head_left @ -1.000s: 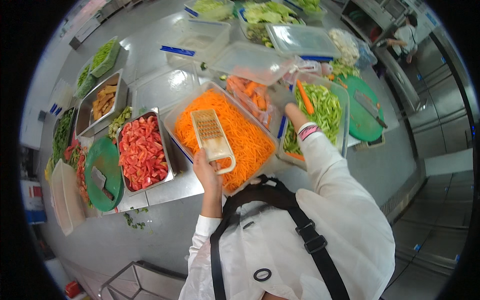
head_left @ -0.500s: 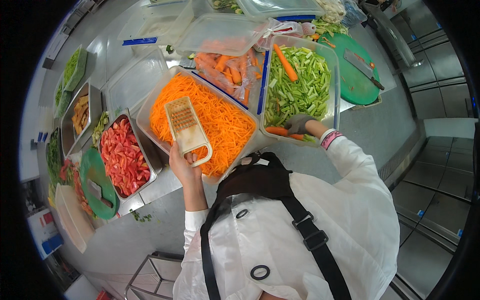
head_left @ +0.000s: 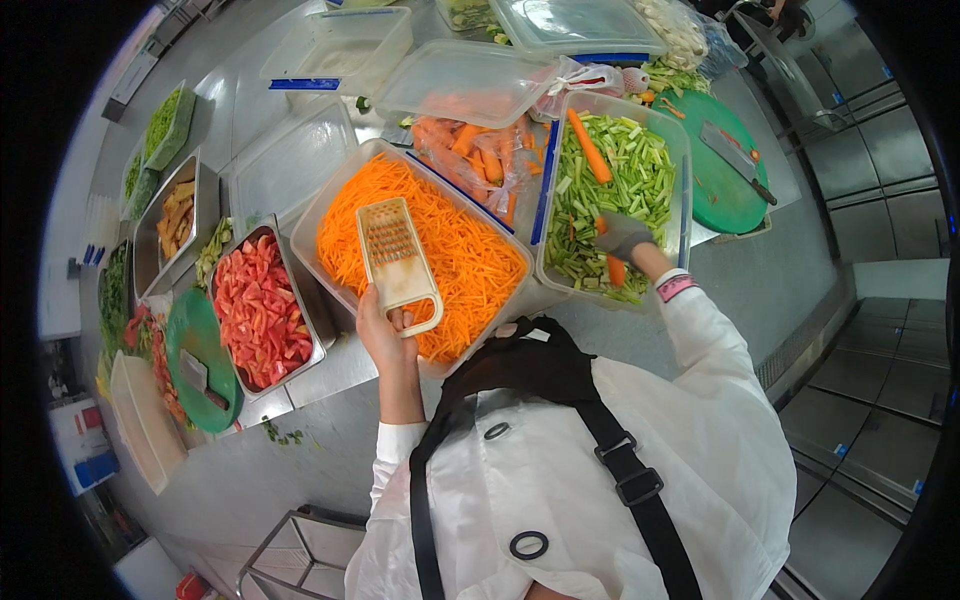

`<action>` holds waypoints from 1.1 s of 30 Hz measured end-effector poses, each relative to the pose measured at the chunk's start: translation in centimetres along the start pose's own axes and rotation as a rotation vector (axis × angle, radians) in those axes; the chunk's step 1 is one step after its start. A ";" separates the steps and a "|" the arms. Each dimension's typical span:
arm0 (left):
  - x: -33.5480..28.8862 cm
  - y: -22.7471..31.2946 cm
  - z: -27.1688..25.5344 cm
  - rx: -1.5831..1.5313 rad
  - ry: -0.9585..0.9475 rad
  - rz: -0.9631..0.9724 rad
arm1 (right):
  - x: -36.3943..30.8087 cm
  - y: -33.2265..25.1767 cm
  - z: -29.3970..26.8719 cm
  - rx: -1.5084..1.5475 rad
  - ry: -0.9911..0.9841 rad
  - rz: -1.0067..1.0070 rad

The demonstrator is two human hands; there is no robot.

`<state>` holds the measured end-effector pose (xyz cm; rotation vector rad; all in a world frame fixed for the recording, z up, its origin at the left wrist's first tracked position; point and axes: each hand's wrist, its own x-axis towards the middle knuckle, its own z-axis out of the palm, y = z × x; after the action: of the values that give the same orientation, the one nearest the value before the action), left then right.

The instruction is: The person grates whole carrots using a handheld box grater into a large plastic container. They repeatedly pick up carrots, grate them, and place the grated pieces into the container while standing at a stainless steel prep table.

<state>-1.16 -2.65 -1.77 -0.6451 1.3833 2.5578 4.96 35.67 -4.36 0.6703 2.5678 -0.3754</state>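
My left hand (head_left: 380,335) is closed around the handle end of a flat cream grater (head_left: 403,278). The grater lies tilted over a clear bin (head_left: 306,248) heaped with shredded carrot (head_left: 465,265). In a dark grey glove, my right hand (head_left: 626,238) grips a carrot (head_left: 615,270) over the chopped green stalks (head_left: 640,165); the carrot's ends show on either side of the fingers. These stalks fill a second clear tub (head_left: 682,185). Across its far left part rests another whole carrot (head_left: 589,147).
A bag of carrots (head_left: 480,160) sits between the bins under a clear lid (head_left: 465,85). Cut tomatoes (head_left: 260,310) fill a metal pan on the left. Knives lie on two green boards, one right (head_left: 712,185) and one left (head_left: 190,335). A metal rack (head_left: 290,560) stands lower left.
My right hand has lifted from the tub's near edge farther over the stalks, raising and turning the carrot more upright. My left hand still holds the grater. The view has shifted slightly.
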 end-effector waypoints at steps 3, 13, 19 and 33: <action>0.1 -0.1 -0.3 -0.018 0.010 0.002 | 0.4 1.7 -1.9 0.096 0.090 0.036; 0.1 0.4 0.0 -0.041 -0.025 -0.030 | 5.6 -4.4 2.9 -0.003 0.038 0.137; 0.5 0.6 -1.9 -0.068 0.012 -0.002 | 7.0 -0.5 3.1 0.097 0.168 0.138; -0.4 2.5 -2.7 -0.156 0.006 0.072 | -1.6 -16.5 -6.5 1.159 -0.026 -0.409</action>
<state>-0.90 -6.28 -0.98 -0.6377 1.2386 2.7438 -4.60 23.50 4.33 0.4369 2.2431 -2.0385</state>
